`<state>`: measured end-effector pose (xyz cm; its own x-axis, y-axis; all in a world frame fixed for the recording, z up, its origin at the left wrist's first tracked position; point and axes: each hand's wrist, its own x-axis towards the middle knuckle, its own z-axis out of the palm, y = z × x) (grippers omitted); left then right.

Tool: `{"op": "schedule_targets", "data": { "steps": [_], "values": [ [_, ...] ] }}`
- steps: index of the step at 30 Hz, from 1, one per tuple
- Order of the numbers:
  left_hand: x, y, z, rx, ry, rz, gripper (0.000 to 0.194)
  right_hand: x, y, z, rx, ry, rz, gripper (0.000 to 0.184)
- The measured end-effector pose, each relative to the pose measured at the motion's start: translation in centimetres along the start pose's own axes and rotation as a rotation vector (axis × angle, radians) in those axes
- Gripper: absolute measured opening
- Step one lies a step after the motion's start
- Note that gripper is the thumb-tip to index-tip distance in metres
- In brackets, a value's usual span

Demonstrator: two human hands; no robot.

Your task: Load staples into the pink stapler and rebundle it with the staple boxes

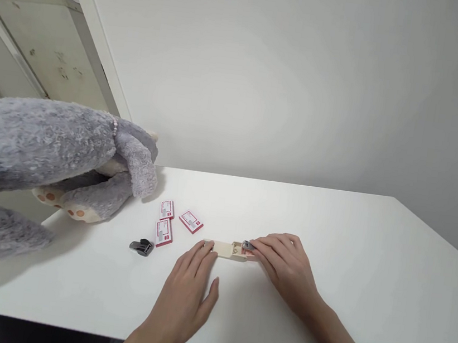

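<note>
A long, narrow cream plastic object (224, 249) lies across the white table, with pinkish parts near its right end; it looks like an opened-out stapler. My left hand (186, 289) rests its fingertips on the left end, thumb spread away and fingers extended. At the other end, the fingers of my right hand (284, 263) are closed on a small grey metal piece (248, 245), right above the pinkish part. My right fingers hide some of that end. Left of my left hand lies a small black-and-grey tool (142, 247), perhaps a staple remover.
Three small red-and-white boxes, including one box (164, 232) nearest me, lie behind and left of my left hand. A large grey plush toy (48, 136) leans over the table's left side. The white wall (265, 86) borders the table's (352, 227) back edge.
</note>
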<state>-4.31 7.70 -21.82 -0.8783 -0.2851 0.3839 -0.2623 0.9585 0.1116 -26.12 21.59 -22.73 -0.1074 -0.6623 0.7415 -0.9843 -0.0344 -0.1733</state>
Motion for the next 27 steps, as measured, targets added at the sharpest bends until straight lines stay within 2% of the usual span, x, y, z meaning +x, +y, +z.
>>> {"op": "schedule_targets", "data": {
  "steps": [2, 4, 7, 10, 11, 13, 16, 19, 21, 23, 27],
  "values": [
    [0.0, 0.0, 0.0, 0.008, 0.001, 0.004, 0.043, -0.1, 0.3, 0.0, 0.020, 0.036, 0.036, 0.022],
    [0.1, 0.0, -0.1, 0.020, 0.005, 0.004, 0.043, -0.3, 0.6, 0.0, 0.029, 0.114, 0.141, 0.021],
    [0.2, 0.0, 0.0, 0.031, 0.011, -0.004, 0.043, -0.4, 1.1, 0.0, 0.087, 0.196, 0.449, 0.019],
    [0.1, 0.0, 0.0, 0.015, 0.022, -0.018, 0.046, -0.1, 1.4, -0.3, 0.336, 0.164, 0.832, 0.031],
    [0.1, 0.0, 0.0, 0.007, 0.028, -0.023, 0.048, 0.0, 1.5, -0.4, 0.451, 0.152, 0.926, 0.035],
    [0.1, 0.0, 0.0, -0.007, 0.035, -0.030, 0.053, 0.2, 1.5, -0.5, 0.673, 0.147, 1.027, 0.040],
    [0.0, 0.1, -0.2, -0.036, 0.031, -0.042, 0.058, 0.5, 1.5, -0.8, 0.882, 0.163, 1.043, 0.040],
    [0.0, 0.1, -0.4, -0.078, 0.000, -0.031, 0.061, 0.7, 1.1, -0.9, 0.974, 0.178, 0.969, 0.043],
    [0.1, 0.1, -0.5, -0.111, -0.026, -0.006, 0.063, 0.8, 0.9, -0.9, 1.008, 0.142, 0.904, 0.043],
    [0.1, 0.2, -0.8, -0.149, -0.045, 0.026, 0.064, 0.8, 0.6, -0.8, 0.975, 0.069, 0.855, 0.040],
    [0.4, 0.6, -1.5, -0.239, -0.117, 0.089, 0.066, 0.7, 0.1, -0.7, 0.746, -0.047, 0.745, 0.028]
  ]
}}
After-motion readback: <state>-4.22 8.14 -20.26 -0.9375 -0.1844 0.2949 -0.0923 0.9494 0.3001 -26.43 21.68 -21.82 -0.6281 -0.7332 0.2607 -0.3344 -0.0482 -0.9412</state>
